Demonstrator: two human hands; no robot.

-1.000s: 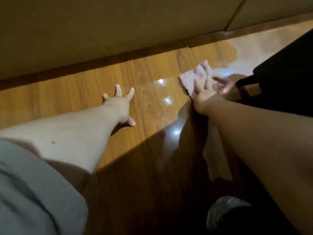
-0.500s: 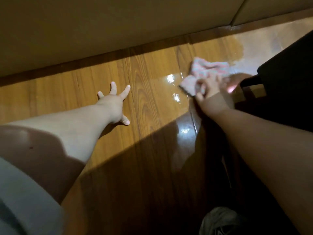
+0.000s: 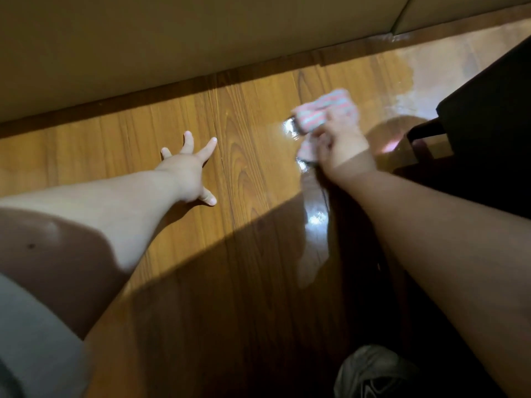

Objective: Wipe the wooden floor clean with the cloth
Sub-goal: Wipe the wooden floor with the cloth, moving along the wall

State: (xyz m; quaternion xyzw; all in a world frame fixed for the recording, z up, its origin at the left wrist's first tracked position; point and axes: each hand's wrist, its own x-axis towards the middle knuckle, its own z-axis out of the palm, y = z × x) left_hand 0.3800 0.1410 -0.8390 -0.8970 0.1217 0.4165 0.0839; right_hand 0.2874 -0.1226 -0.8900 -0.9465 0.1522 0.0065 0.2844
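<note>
A: Is there any text, number or brand that one can read?
B: No, none. The cloth (image 3: 324,110) that the right hand (image 3: 342,139) grips has only pink and grey stripes.
A: And the shoe (image 3: 370,372), nearer to the person than that hand?
B: It carries dark lines, too blurred to read as a mark.

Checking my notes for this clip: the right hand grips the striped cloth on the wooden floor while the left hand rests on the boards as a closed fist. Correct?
Not quite. The head view shows the left hand resting on the floor with fingers spread open, not as a fist. The right hand does grip the striped cloth.
</note>
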